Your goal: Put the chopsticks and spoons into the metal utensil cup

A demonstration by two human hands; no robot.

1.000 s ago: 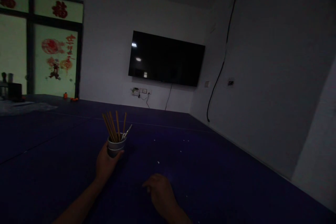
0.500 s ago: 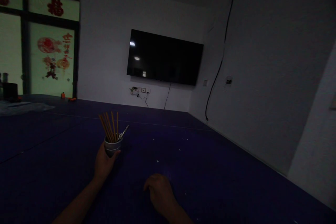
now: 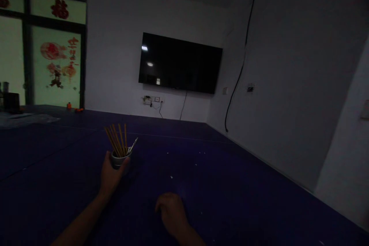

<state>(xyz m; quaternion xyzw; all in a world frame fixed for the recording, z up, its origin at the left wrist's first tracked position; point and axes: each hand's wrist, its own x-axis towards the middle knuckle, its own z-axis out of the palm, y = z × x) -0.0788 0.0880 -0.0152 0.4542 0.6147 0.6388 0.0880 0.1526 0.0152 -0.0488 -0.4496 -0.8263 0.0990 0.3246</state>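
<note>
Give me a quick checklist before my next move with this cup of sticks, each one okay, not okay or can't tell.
1. Left hand gripping the cup: ok, wrapped around its side.
2. Sticks inside: ok, their tops fanned above the rim.
3. Silvery utensil inside: ok, leaning right past the rim.
4. Cup's base touching the table: cannot tell, too dark.
5. Right hand empty: cannot tell, curled with its palm hidden.
6. Table free of white bits: not ok, several lie scattered.

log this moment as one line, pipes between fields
left hand: gripping cup with wooden sticks and silver utensil | right hand: loosely curled, nothing visible in it | purple table: white specks right of cup
</note>
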